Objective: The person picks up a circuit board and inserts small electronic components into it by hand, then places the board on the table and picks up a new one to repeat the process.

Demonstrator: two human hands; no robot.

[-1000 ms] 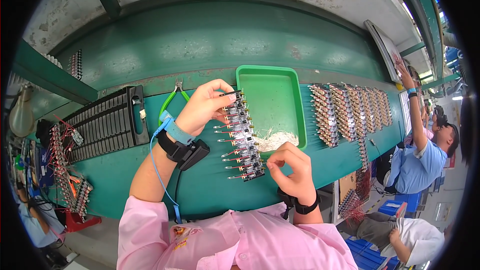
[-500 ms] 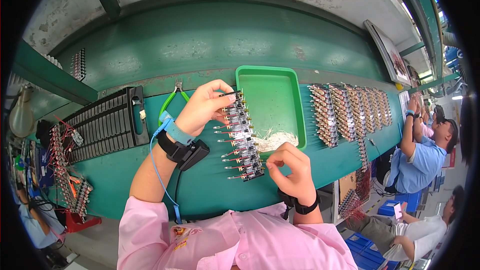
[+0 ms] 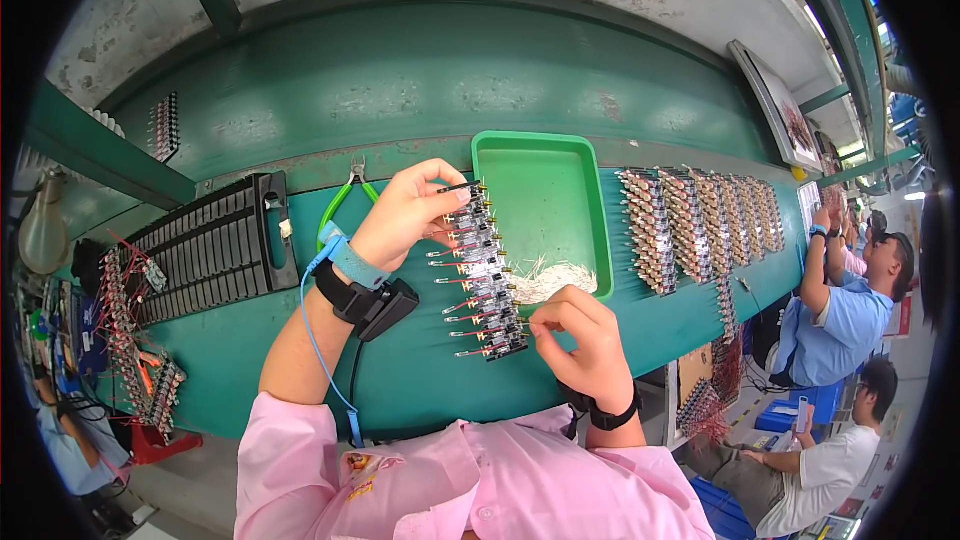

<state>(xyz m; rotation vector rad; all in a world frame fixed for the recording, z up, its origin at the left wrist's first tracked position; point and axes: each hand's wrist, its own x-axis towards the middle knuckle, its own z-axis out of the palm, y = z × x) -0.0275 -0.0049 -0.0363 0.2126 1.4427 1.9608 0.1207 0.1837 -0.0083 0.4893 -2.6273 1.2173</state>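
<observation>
A black strip of small components with red and silver leads (image 3: 482, 275) lies on the green bench, running from the tray's left edge toward me. My left hand (image 3: 412, 208) rests on the strip's far end, with finger and thumb pinching the top component. My right hand (image 3: 582, 335) is at the strip's near end, fingertips pinched together on a thin pale wire piece beside the lowest components. A pile of pale wire pieces (image 3: 552, 282) lies in the near end of the green tray (image 3: 545, 190), just beyond my right hand. A blue wrist strap with a cord is on my left wrist.
A black slotted rack (image 3: 210, 250) stands at the left, green-handled pliers (image 3: 345, 195) beside it. Rows of finished component strips (image 3: 700, 220) lie at the right of the tray. More wired parts (image 3: 135, 340) sit at the far left. Two other people (image 3: 840, 300) are at the right.
My hands have barely moved. The person at the right has lowered a raised arm and drawn both hands in.
</observation>
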